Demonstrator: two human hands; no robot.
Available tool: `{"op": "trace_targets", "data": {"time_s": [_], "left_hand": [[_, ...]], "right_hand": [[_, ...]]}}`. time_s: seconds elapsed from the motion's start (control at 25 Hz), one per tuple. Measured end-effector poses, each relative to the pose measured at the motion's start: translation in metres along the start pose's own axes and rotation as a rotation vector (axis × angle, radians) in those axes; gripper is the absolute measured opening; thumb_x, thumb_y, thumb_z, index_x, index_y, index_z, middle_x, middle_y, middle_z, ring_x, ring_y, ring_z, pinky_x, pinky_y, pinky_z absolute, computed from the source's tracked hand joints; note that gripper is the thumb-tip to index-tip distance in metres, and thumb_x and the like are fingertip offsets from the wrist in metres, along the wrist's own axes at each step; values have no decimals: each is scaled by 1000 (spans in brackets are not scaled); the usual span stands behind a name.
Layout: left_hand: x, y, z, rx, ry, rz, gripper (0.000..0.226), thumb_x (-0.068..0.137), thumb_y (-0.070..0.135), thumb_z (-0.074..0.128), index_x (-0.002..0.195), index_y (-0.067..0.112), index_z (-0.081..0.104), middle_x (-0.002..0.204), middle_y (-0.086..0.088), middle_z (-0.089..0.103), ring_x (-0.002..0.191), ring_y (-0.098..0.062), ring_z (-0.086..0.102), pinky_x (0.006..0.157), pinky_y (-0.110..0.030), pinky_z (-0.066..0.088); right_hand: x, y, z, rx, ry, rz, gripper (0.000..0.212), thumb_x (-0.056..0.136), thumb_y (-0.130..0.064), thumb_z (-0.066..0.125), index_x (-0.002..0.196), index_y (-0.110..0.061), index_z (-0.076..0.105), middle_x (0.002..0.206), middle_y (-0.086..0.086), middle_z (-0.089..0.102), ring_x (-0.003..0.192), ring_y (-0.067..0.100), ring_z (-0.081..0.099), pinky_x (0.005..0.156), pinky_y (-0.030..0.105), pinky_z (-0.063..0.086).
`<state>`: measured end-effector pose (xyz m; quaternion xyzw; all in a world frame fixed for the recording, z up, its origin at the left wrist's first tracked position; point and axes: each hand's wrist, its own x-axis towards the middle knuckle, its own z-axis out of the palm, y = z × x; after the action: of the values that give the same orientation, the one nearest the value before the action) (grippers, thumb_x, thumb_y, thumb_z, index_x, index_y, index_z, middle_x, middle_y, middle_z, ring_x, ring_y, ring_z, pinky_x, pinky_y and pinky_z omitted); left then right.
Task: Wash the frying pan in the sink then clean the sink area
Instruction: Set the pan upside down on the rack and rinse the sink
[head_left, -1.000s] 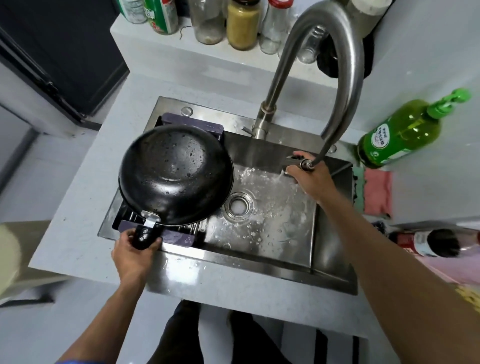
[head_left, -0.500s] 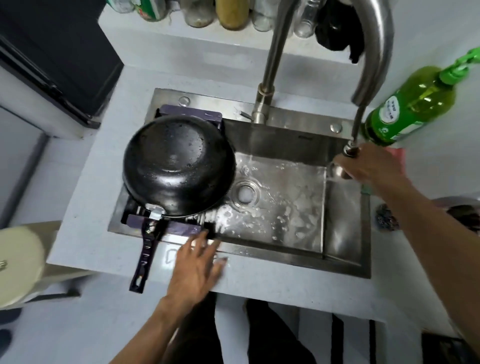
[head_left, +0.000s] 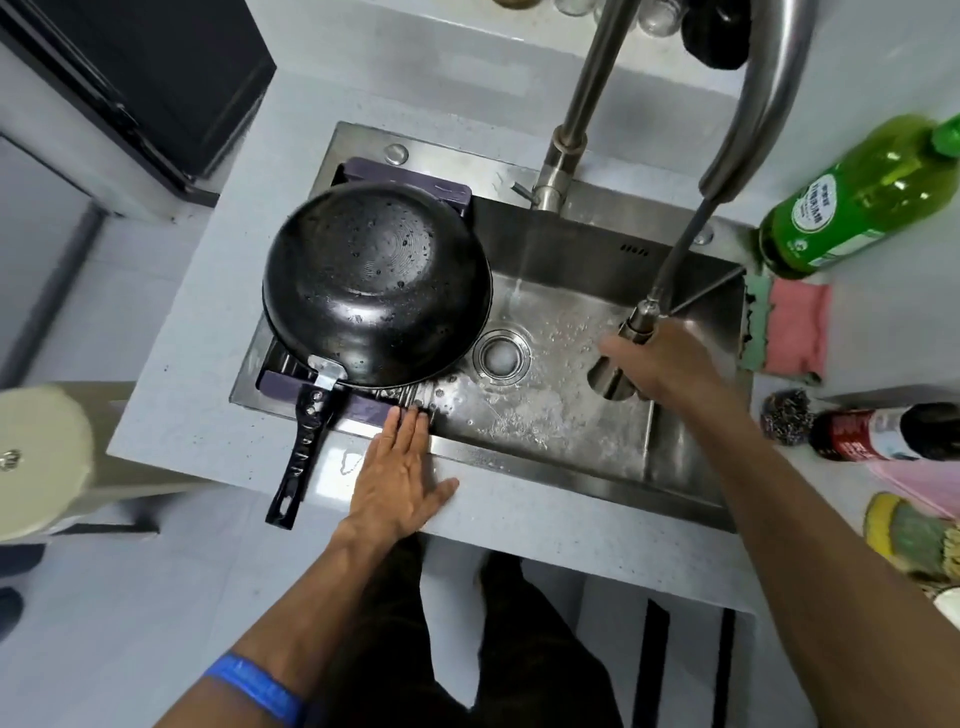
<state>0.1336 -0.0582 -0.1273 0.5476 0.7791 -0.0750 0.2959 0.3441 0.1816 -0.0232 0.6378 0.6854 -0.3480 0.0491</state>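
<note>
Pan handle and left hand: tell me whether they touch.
Apart. The head view shows bare counter between the left hand, lying flat on the sink edge, and the pan handle.

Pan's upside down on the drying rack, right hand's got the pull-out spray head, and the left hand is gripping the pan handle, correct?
Not quite: in the head view the left hand lies flat and open on the sink's front edge, beside the pan handle, not gripping it. The rest holds.

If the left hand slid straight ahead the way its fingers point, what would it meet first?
Probably the purple ribbed drying rack: the left hand lies flat on the steel sink's front rim, fingertips already at the rack's edge. Beyond it sits the upturned black frying pan. Depth is unclear.
</note>
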Motion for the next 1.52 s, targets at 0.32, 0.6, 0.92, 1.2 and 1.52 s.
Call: {"op": "trace_targets", "data": {"time_s": [0.32,0.6,0.92,1.2,1.52], "left_hand": [[-3,-22,-17,110,-45,169,102,84,62,56,155,18,-2,163,-5,-7,147,-21,-19,122,-34,-2],[-1,-18,-19,96,-25,154,105,80,54,68,156,21,3,164,-1,2,148,-18,-18,115,-25,-11],[0,-20,-14,90,-24,168,108,77,53,73,155,22,5,164,-2,-5,148,-18,-17,122,-32,0],[2,-24,-11,118,-58,83,115,74,62,70,155,29,-6,163,-10,-6,145,-24,-27,121,-43,7],[4,-22,-18,149,-55,104,114,74,65,68,155,29,-3,163,-9,-5,147,-24,-22,122,-40,7]], "right_hand": [[-8,-18,22,207,70,-41,33,82,-46,63,72,-14,67,51,-7,65,43,6,61,50,23,47],[11,-40,21,455,63,-69,17,75,-34,73,72,-20,65,64,6,73,50,19,66,49,33,53],[26,-45,29,527,78,-107,24,71,-40,72,78,-22,59,71,12,73,51,21,66,46,33,49],[34,-42,31,460,129,-124,22,73,-43,70,75,-26,55,68,3,73,54,20,71,55,36,50],[35,-44,24,403,98,-164,17,76,-39,69,76,-22,67,65,-1,74,51,14,70,50,30,49]]}}
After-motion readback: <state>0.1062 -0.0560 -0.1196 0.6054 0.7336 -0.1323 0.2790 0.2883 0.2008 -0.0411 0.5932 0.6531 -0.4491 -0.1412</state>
